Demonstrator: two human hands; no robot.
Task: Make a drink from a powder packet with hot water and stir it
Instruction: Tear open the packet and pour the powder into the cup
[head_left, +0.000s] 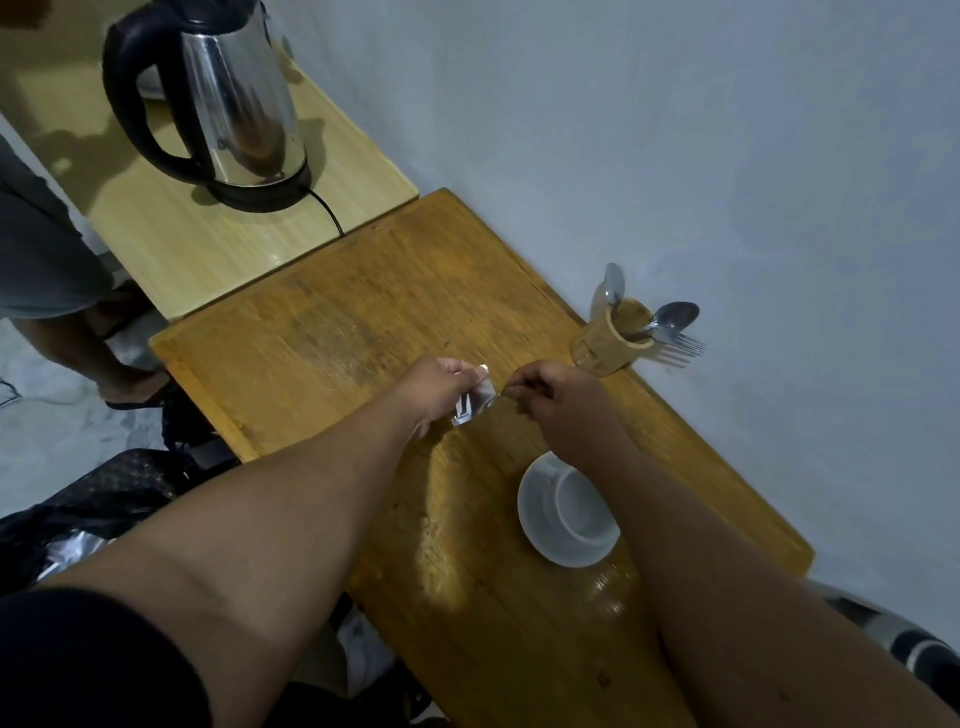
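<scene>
A small silvery powder packet (471, 402) hangs above the brown wooden table (363, 322), pinched between both hands. My left hand (436, 387) grips its left side and my right hand (556, 389) pinches its right edge. A white cup (582, 506) stands on a white saucer (535, 509) just below my right forearm; its inside looks empty. A steel electric kettle (234, 98) with a black handle sits on its base on the lighter table (171, 234) at the far left.
A wooden holder (613, 338) with spoons and a fork stands by the pale wall at the table's right edge. Another person's legs and sandal (130, 384) are at the left. Dark bags (104, 493) lie on the floor.
</scene>
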